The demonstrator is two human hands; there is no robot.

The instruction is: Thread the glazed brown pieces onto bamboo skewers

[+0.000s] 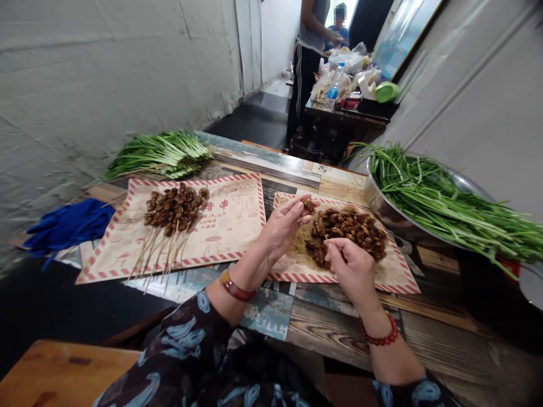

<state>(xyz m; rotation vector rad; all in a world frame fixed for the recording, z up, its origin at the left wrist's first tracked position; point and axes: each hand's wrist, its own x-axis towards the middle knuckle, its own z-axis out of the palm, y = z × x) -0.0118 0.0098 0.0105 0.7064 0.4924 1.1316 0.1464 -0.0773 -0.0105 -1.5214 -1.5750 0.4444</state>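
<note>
My left hand is closed, its fingertips pinching a glossy brown morsel over the right paper sheet. Just to the right, my right hand is closed in a pinch on what looks like a thin wooden skewer, mostly hidden by the fingers. Beneath and behind both hands lies a heap of dark, oily brown morsels on the red-striped paper. On a second striped sheet to the left, several loaded skewers lie together, their bare sticks pointing toward me.
A bundle of green chives rests at the table's back left, near a blue glove. A metal basin piled with long greens stands at right. Beyond, a person stands by another table holding bags and a water bottle.
</note>
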